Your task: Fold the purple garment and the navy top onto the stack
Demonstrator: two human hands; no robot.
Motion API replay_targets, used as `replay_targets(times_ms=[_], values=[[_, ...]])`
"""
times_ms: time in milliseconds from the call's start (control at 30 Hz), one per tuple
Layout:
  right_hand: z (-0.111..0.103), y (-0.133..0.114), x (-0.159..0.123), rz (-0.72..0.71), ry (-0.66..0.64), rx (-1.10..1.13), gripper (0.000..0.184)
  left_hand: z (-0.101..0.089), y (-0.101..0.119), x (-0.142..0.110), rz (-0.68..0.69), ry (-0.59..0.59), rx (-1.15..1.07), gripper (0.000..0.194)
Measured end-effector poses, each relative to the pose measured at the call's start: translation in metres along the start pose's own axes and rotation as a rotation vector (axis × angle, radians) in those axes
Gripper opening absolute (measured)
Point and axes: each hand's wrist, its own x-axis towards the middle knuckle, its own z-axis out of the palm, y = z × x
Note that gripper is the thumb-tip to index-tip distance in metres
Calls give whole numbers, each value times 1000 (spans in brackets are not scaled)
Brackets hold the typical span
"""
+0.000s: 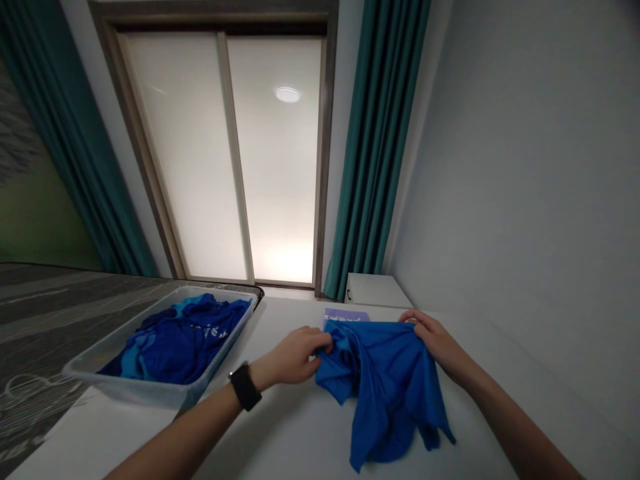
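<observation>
A blue piece of clothing [387,387] hangs in loose folds between my two hands, above a white table; its exact kind I cannot make out. My left hand [295,353], with a black watch [245,387] on the wrist, is closed on its upper left corner. At the upper right corner, my right hand [434,337] pinches the fabric between thumb and fingers. The top edge is stretched nearly straight between them, while the lower part droops in points toward the tabletop. Behind the cloth, a purple printed item [347,315] lies partly hidden.
A clear plastic bin [185,397] holding crumpled blue clothes [185,340] stands at the left, beside a grey striped bed cover [55,300]. The white table [280,427] adjoins a wall on the right. A small white cabinet [377,289] stands beyond, near teal curtains [383,147] and frosted sliding doors [275,180].
</observation>
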Motion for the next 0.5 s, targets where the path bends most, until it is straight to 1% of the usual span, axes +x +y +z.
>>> replay_targets(times_ms=[67, 100, 167, 233, 267, 300, 333, 367, 433, 467, 500], values=[[-9, 13, 11, -73, 24, -263, 27, -8, -21, -7, -79, 5, 30, 16], [-10, 20, 15, -102, 27, -384, 31, -8, -32, -10, -111, -17, 107, 16], [-2, 32, 16, -165, 54, -584, 37, -2, -49, -15, -189, -80, 270, 19], [15, 35, 7, -218, 35, -684, 36, 6, -57, -17, -247, -82, 332, 22], [27, 34, -1, -207, -23, -707, 34, 9, -57, -16, -269, -55, 324, 22], [40, 31, -10, -197, -115, -718, 32, 13, -53, -14, -281, -18, 298, 21], [53, 28, -21, -200, -207, -728, 31, 16, -47, -12, -277, 14, 261, 20], [66, 24, -31, -205, -270, -748, 33, 20, -40, -9, -250, 33, 223, 19], [91, 20, -48, -212, -328, -809, 43, 30, -22, -3, -128, 23, 166, 21], [100, 20, -54, -210, -344, -845, 47, 36, -14, -1, -45, 1, 156, 29], [107, 20, -58, -212, -345, -875, 45, 44, -8, 1, 27, -22, 161, 38]])
